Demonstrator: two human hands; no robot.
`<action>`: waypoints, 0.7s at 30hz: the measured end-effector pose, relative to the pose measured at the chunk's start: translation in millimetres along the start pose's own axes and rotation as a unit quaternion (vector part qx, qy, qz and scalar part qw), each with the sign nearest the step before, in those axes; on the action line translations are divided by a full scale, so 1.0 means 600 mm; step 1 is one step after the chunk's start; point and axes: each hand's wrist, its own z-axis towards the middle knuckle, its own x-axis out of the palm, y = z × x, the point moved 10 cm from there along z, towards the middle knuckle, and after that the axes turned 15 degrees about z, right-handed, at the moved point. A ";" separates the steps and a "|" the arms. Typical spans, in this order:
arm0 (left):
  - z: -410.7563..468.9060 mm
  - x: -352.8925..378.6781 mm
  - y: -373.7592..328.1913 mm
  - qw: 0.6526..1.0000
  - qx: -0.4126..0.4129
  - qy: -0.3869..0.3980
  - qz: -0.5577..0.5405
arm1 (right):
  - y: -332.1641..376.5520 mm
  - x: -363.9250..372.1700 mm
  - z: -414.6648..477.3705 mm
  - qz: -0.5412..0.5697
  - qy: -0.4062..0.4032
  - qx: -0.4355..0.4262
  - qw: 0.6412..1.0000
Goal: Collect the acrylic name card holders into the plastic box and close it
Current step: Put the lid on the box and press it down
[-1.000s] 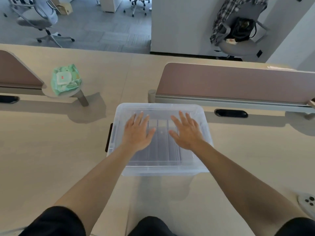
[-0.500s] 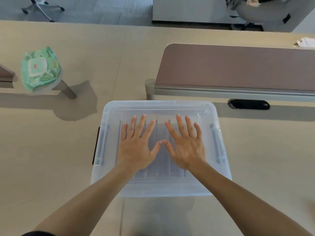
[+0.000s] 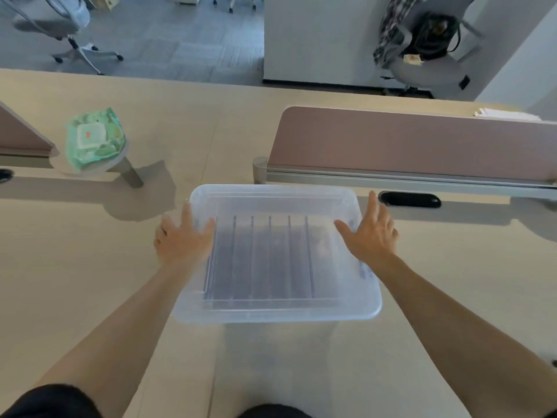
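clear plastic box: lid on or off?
On. The translucent lid covers the clear plastic box, with the acrylic holders showing through it. Cannot tell if latched; left hand and right hand are at its sides.

No text can be read anywhere. The wipes pack (image 3: 94, 139) bears a small red mark on its white flap, too blurred to make out.

- The plastic box (image 3: 275, 309) is clear with a faint bluish-white haze.
- The acrylic name card holders (image 3: 260, 257) inside read as transparent sheets with darker grey parallel edges (a stripe pattern through the lid).
- The surface (image 3: 75, 267) is pale beige wood grain.
- The divider panel (image 3: 416, 140) is dusty mauve-brown above a silver-grey rail.
- The wipes pack (image 3: 95, 138) is mint green with a white flap.
- The sleeves (image 3: 51, 401) are black.
- The floor (image 3: 180, 40) is grey carpet tile.
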 end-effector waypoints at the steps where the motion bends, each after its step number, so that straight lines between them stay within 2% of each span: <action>1: 0.002 0.012 0.020 0.997 -0.046 0.047 -0.047 | -0.027 0.001 0.003 0.044 0.011 0.056 0.997; 3: 0.001 0.024 0.033 0.985 -0.092 0.092 -0.110 | -0.071 0.025 -0.006 0.173 0.044 0.156 0.972; 4: 0.003 0.022 0.032 0.985 -0.096 0.087 -0.110 | -0.085 0.036 -0.013 0.232 0.049 0.193 0.952; 6: 0.009 0.017 0.030 0.989 -0.098 0.067 -0.086 | -0.093 0.042 -0.018 0.271 0.045 0.226 0.935; 12: 0.006 -0.013 0.026 0.996 -0.089 -0.005 0.000 | -0.071 0.009 0.000 0.133 0.036 0.180 0.974; 15: 0.017 -0.010 0.032 0.997 -0.066 0.042 -0.017 | -0.061 0.019 -0.002 0.176 0.102 0.194 0.960; 18: 0.004 0.013 0.034 0.972 -0.130 0.127 -0.146 | -0.035 0.037 -0.022 0.257 0.186 0.244 0.916; 20: -0.018 0.013 0.017 0.979 -0.137 0.122 -0.093 | -0.010 0.041 -0.028 0.214 0.203 0.233 0.927; 21: -0.027 0.008 0.010 0.984 -0.137 0.103 -0.046 | -0.006 0.042 -0.025 0.156 0.193 0.228 0.941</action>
